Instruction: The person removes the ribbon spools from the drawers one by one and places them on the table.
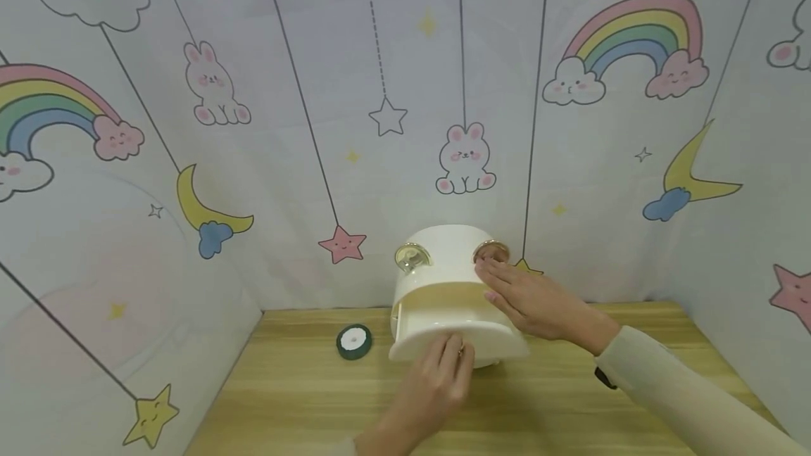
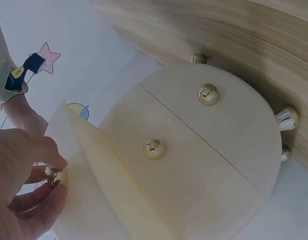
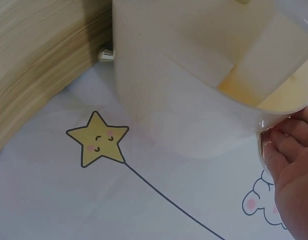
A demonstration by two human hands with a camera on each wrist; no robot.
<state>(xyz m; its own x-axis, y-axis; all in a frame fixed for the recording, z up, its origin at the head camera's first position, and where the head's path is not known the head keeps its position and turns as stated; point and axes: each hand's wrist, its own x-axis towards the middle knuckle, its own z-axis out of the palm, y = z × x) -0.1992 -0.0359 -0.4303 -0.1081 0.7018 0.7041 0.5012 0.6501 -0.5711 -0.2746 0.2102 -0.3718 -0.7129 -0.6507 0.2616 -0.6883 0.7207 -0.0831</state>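
A glossy cream-white storage box (image 1: 451,248) with a rounded top stands on the table against the backdrop. Its top drawer (image 1: 412,345) is pulled partway out, with a pale yellow inside. My left hand (image 1: 434,385) pinches the gold knob (image 2: 64,176) on that drawer's front. Fingers extended, my right hand (image 1: 545,301) rests against the right gold ear-like disc (image 1: 500,248) on the box's top. In the left wrist view, two closed lower fronts carry gold knobs (image 2: 154,148), split by a thin seam, and gold feet (image 2: 287,118) show below.
A dark green ribbon roll (image 1: 353,342) with a white core lies left of the box on the wood-grain table (image 1: 285,393). A second gold disc (image 1: 412,257) sits at the box's upper left. Patterned cloth walls (image 1: 393,181) enclose the table behind and at both sides.
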